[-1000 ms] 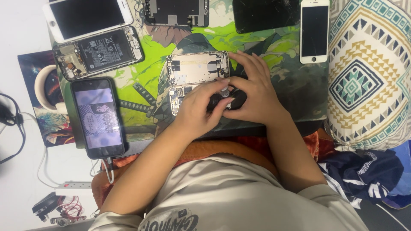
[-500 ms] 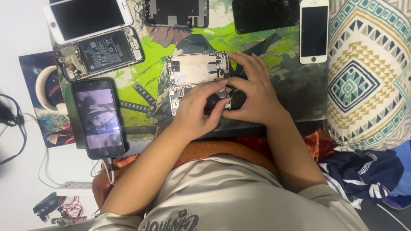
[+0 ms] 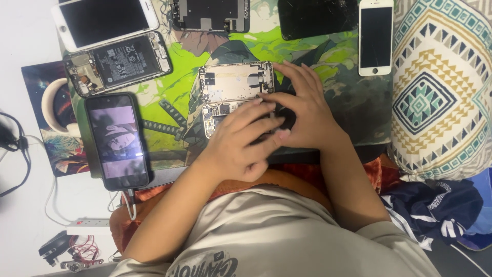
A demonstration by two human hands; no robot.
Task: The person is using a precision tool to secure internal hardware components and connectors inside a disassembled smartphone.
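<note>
On green mat (image 3: 169, 84): hands over opened phone (image 3: 233, 84).

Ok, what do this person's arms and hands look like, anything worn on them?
Both forearms are bare from elbow to fingertips. The left hand and right hand wear no gloves, and no rings, watch or wristbands show. The only clothing at the arms is a beige short-sleeved shirt with dark lettering on the chest, its sleeves ending near the frame's bottom edge.
</note>
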